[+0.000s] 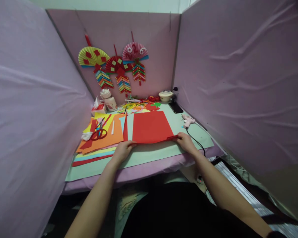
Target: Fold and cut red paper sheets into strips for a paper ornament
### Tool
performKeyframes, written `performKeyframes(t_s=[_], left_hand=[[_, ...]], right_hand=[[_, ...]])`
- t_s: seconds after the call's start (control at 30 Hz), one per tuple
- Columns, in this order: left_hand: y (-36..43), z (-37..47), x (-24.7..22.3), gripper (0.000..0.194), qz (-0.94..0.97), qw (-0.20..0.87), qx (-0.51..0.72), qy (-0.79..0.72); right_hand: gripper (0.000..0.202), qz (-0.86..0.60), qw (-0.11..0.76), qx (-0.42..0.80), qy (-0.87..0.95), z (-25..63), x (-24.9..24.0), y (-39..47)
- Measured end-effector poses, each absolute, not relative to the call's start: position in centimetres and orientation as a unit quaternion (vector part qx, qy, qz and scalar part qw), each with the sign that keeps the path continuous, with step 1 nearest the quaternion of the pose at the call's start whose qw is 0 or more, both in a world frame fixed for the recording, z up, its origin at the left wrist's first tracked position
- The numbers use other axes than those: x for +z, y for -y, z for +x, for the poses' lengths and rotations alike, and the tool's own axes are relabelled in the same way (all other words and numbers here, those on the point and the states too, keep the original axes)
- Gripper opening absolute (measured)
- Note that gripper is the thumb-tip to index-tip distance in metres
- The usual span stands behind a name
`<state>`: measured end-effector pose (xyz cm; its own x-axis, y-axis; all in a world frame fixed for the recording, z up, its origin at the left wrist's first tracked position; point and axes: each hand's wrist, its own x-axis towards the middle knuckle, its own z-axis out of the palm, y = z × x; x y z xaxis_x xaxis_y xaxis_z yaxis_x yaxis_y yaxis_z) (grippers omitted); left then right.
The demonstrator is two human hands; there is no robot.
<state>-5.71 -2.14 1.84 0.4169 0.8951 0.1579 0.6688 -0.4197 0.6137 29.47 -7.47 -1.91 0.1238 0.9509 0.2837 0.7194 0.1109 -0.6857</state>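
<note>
A red sheet of paper (151,127) lies on the pale green table cover, its near edge slightly raised between my hands. My left hand (124,151) pinches the near left corner. At the near right corner, my right hand (185,141) grips the same sheet, where a narrow strip of the edge looks folded over. Just left of the sheet are stacked orange, yellow and red papers (106,143), with red-handled scissors (98,134) and a white stick (112,127) on top.
A glue gun (188,121) with a cord and a phone (175,107) are on the right. Paper scraps (134,107), a jar (109,100), a tissue box (98,107) and a lidded bowl (166,96) stand behind. Paper fan decorations (93,57) hang on the back panel.
</note>
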Motion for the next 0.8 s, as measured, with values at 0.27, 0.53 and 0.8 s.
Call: performKeyframes(t_s=[0.27,0.53,0.8], left_hand=[[1.3,-4.6,3.3,0.031,0.748,0.268,0.215,-0.568],[-0.2,-4.5,3.9,0.033,0.708,0.283,0.175,-0.623],[-1.3,-4.0,4.7,0.036,0.697,0.300,0.144,-0.636]], right_hand=[[0.014,-0.681,0.341,0.211,0.613,29.8,-0.6,6.3],[0.021,-0.695,0.310,0.268,0.590,30.6,0.0,4.7],[0.024,-0.703,0.294,0.309,0.569,30.7,0.7,3.8]])
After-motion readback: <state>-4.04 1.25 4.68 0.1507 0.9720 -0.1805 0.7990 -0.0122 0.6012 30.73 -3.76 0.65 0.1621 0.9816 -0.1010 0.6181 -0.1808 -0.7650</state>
